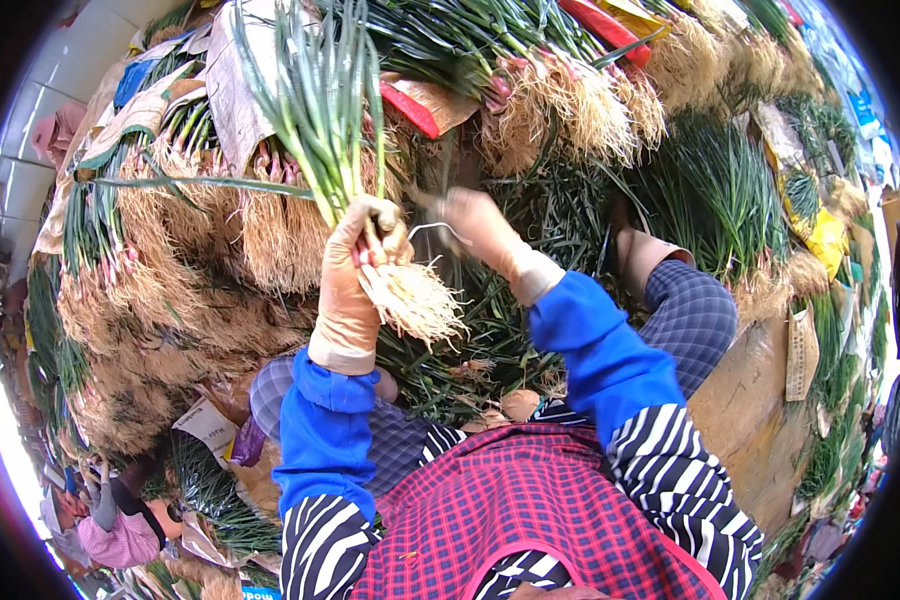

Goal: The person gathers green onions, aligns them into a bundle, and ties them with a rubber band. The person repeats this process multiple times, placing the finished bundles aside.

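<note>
My gloved left hand (360, 262) is closed around the pinkish bases of a bunch of green onions (326, 127). The long green leaves point up and away, and the pale roots (416, 300) hang out to the lower right of the fist. My right hand (476, 229), also gloved, is raised just to the right of the bunch and blurred by motion. A thin white strand (439, 226) curves between the two hands; which hand holds it is unclear. The right fingertips are too blurred to tell what they grip.
Piled onions with long roots lie ahead (562, 105) and at the left (285, 225). Loose green leaves (570, 217) cover the ground between my knees. More onions (720, 187) stand at the right, near brown board (750, 420). A person in pink (120, 532) is at the lower left.
</note>
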A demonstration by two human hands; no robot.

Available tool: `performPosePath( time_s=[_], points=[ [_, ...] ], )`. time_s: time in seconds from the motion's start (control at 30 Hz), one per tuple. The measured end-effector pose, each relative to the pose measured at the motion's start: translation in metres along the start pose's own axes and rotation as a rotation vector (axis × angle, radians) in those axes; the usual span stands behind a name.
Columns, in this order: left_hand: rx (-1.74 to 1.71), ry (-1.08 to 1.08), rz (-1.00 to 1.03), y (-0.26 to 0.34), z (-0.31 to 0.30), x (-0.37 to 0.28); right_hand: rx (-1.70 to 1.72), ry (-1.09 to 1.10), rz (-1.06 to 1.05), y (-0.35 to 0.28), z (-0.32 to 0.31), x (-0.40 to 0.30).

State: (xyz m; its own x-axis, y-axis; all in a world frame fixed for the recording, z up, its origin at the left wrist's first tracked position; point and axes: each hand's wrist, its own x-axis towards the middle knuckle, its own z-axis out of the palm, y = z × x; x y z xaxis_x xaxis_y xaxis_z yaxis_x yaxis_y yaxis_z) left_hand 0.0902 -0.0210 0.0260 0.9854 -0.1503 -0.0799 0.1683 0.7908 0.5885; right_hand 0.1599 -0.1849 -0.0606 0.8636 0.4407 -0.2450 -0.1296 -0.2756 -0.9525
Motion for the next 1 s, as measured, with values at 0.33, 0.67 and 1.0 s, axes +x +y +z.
performPosePath(
  time_s=[0.33,0.67,1.0],
  points=[
    [-0.083,0.192,-0.175,-0.008,-0.005,0.004,-1.055,0.810,-0.247,-0.086,-0.140,0.010],
    [-0.072,0.050,-0.109,-0.012,0.031,0.001,-0.785,0.349,-0.355,-0.050,-0.100,-0.025],
    [-0.153,-0.121,-0.108,-0.005,0.015,0.012,-0.661,0.684,-0.293,-0.088,-0.123,-0.037]
  ],
)
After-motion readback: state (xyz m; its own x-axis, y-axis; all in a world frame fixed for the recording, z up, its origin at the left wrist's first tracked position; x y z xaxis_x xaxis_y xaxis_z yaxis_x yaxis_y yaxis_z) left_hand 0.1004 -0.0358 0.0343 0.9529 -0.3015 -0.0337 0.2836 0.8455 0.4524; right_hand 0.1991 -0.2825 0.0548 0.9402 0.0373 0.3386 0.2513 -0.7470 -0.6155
